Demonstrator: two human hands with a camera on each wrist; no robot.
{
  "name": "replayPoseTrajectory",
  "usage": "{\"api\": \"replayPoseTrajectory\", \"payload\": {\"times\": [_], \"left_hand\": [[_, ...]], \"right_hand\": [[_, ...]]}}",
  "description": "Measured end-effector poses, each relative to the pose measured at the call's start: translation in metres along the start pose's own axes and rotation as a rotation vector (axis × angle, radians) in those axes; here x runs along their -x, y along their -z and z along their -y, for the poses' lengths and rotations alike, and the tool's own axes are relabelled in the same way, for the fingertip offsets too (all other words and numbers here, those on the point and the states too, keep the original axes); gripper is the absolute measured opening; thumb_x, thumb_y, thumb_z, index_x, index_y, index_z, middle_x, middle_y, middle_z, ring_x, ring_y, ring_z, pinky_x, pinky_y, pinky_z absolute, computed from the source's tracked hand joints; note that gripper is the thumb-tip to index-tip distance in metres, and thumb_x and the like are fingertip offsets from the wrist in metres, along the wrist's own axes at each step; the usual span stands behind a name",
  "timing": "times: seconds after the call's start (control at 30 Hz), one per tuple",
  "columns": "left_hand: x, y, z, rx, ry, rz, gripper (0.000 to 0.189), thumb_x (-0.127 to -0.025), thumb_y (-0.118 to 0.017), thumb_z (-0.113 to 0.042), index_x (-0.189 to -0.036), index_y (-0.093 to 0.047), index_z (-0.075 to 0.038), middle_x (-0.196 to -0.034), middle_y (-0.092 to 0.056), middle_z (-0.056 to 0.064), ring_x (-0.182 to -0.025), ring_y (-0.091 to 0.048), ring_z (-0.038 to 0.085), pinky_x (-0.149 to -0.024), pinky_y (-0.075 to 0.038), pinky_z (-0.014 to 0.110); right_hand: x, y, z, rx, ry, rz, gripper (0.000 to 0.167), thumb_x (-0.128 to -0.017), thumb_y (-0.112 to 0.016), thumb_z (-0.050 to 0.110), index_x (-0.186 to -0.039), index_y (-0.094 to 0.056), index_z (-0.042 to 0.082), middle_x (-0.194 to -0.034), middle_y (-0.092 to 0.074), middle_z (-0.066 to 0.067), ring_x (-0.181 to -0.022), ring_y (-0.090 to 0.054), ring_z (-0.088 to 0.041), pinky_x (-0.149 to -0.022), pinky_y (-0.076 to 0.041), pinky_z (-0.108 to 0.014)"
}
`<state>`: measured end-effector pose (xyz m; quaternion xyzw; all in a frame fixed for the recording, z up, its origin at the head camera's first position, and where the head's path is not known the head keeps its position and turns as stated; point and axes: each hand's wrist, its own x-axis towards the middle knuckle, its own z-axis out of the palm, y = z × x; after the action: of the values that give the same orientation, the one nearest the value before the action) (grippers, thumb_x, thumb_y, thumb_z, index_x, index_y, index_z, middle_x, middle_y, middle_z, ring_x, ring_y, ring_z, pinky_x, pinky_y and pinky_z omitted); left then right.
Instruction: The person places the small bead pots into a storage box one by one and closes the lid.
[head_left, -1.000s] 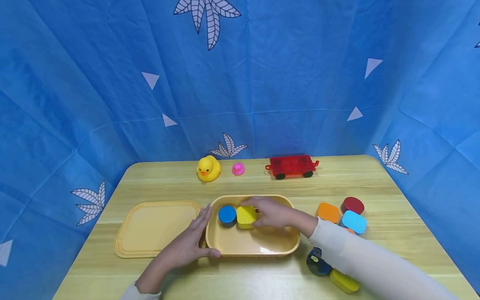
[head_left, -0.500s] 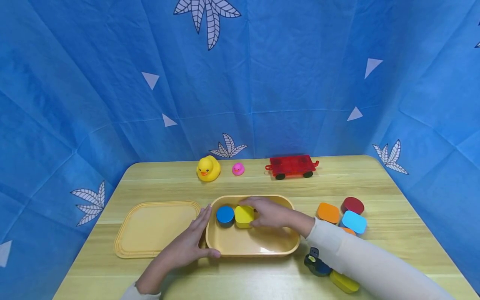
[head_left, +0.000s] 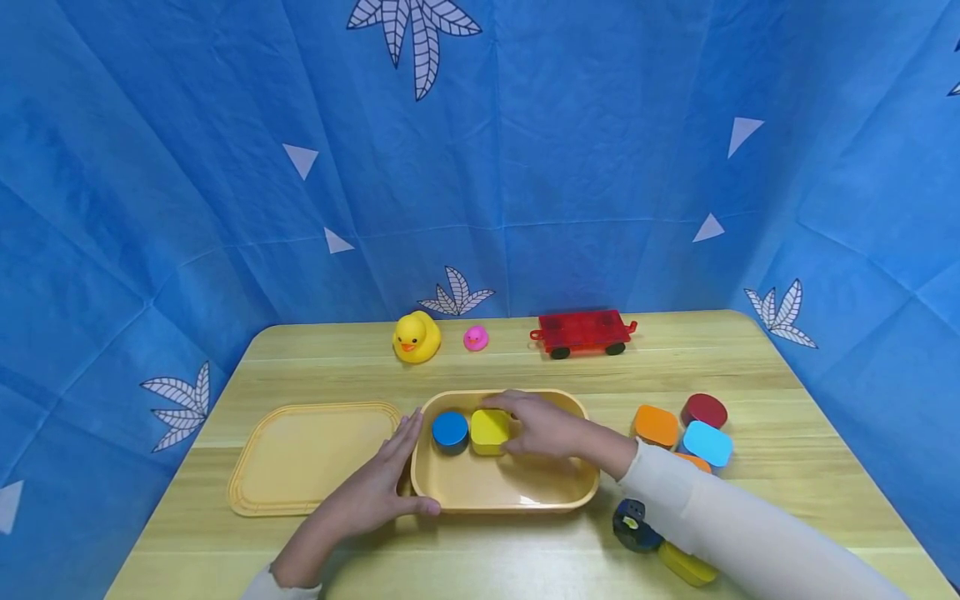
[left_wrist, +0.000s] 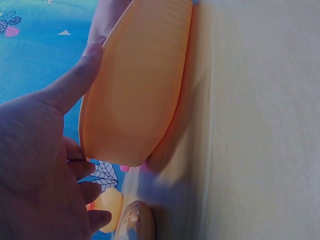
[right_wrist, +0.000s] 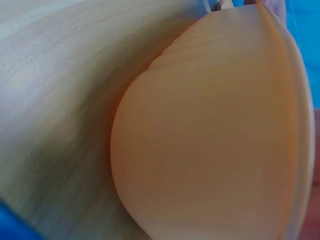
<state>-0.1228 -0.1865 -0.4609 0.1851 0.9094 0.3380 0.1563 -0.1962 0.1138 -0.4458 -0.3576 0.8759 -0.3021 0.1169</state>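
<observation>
A long peach-coloured plastic box (head_left: 517, 505) with rounded ends stands on the table. Inside it, a blue round block (head_left: 450, 432) and a yellow square-topped block (head_left: 491, 432) sit side by side near the left end. My right hand (head_left: 546, 425) reaches over the box and pinches the yellow block, fingers behind and thumb in front. At the left end, my left hand (head_left: 375, 492) rests against the box with fingers straight along its side and the thumb (left_wrist: 82, 75) touching the front rim. In the right wrist view the box wall (right_wrist: 210, 130) hides most of that hand.
A flat peach lid (head_left: 315, 458) lies left of the box. Along the back stand a yellow duck (head_left: 417, 337), a small pink duck (head_left: 476, 338) and a red wheeled wagon (head_left: 582, 333). Several coloured blocks, one light blue (head_left: 708, 443), lie right, some partly under the right sleeve.
The blue and yellow blocks have shifted slightly left inside the box, the yellow one with my right hand. My left hand stays where it was.
</observation>
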Motion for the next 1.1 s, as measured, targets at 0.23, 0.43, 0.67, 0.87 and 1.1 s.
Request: {"api": "replayPoseTrajectory", "payload": {"times": [0.23, 0.43, 0.67, 0.87, 1.1], "left_hand": [[0.000, 0.000, 0.000, 0.007, 0.012, 0.000, 0.124, -0.081, -0.083, -0.055, -0.167, 0.003, -0.027, -0.174, 0.003, -0.003, -0.159, 0.002, 0.027, -0.122, -0.022, 0.062], [0.000, 0.000, -0.001, 0.003, 0.007, 0.003, 0.123, -0.082, -0.082, -0.055, -0.167, 0.002, -0.025, -0.174, 0.003, -0.002, -0.159, 0.002, 0.030, -0.122, -0.021, 0.063], [0.000, 0.000, 0.000, 0.000, -0.020, 0.003, 0.121, -0.083, -0.080, -0.054, -0.167, 0.001, -0.022, -0.174, 0.002, 0.003, -0.159, 0.002, 0.033, -0.122, -0.022, 0.063], [0.000, 0.000, 0.001, -0.008, -0.027, -0.006, 0.122, -0.083, -0.082, -0.053, -0.167, 0.000, -0.020, -0.174, 0.001, 0.004, -0.159, 0.001, 0.033, -0.122, -0.023, 0.061], [0.000, 0.000, 0.001, -0.017, -0.017, -0.003, 0.123, -0.083, -0.082, -0.052, -0.167, 0.001, -0.021, -0.174, 0.002, 0.000, -0.159, 0.002, 0.029, -0.123, -0.022, 0.060]], "right_hand": [[0.013, 0.009, -0.003, 0.004, 0.016, -0.041, 0.064, -0.088, -0.077, 0.010, -0.148, -0.055, 0.002, -0.146, -0.058, -0.018, -0.131, -0.057, -0.037, -0.108, -0.049, -0.052], [0.025, 0.014, -0.005, 0.029, 0.021, -0.053, 0.065, -0.089, -0.077, 0.012, -0.148, -0.053, -0.001, -0.146, -0.058, -0.018, -0.133, -0.055, -0.038, -0.111, -0.046, -0.054], [0.041, 0.019, -0.008, -0.013, 0.015, -0.059, 0.066, -0.089, -0.077, 0.011, -0.149, -0.051, -0.002, -0.149, -0.056, -0.018, -0.133, -0.055, -0.039, -0.108, -0.049, -0.053], [0.058, 0.026, -0.005, -0.039, -0.020, -0.071, 0.067, -0.090, -0.077, 0.011, -0.151, -0.050, 0.000, -0.152, -0.053, -0.017, -0.135, -0.053, -0.041, -0.109, -0.047, -0.057], [0.079, 0.029, -0.003, -0.048, -0.086, -0.092, 0.066, -0.092, -0.077, 0.015, -0.152, -0.051, 0.007, -0.154, -0.052, -0.013, -0.142, -0.046, -0.040, -0.112, -0.043, -0.060]]}}
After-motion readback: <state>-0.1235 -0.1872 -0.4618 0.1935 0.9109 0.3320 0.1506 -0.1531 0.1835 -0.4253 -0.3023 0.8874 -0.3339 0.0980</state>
